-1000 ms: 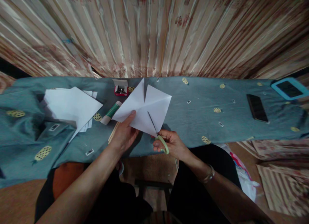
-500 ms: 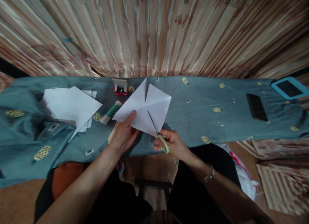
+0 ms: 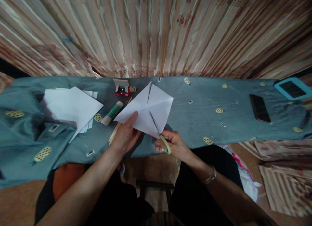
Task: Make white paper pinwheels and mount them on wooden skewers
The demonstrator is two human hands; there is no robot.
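A white sheet of paper [image 3: 159, 100], with a slit running in from its far edge, is held above the cloth. My left hand [image 3: 125, 135] grips its near left part, thumb on top and fingers underneath. My right hand [image 3: 172, 144] is closed around the pale green handle of a pair of scissors [image 3: 165, 145]. One dark blade lies over the paper's near right part, pointing toward its middle; the other blade is hidden below the sheet. Left of the paper lie a green and white glue stick [image 3: 112, 113] and thin wooden sticks [image 3: 114, 134], partly covered by my left hand.
A stack of white paper sheets [image 3: 70, 105] lies on the left of the blue-green cloth [image 3: 195, 122]. Behind the glue stick stands an open red box of small metal pieces [image 3: 122, 89]. A dark phone [image 3: 259, 108] and a blue-framed object [image 3: 292, 88] lie at the right. Curtains [image 3: 156, 34] hang behind.
The slit in the paper has narrowed, as its far left flap shifted slightly right and down. Both hands and the scissors stay almost in place.
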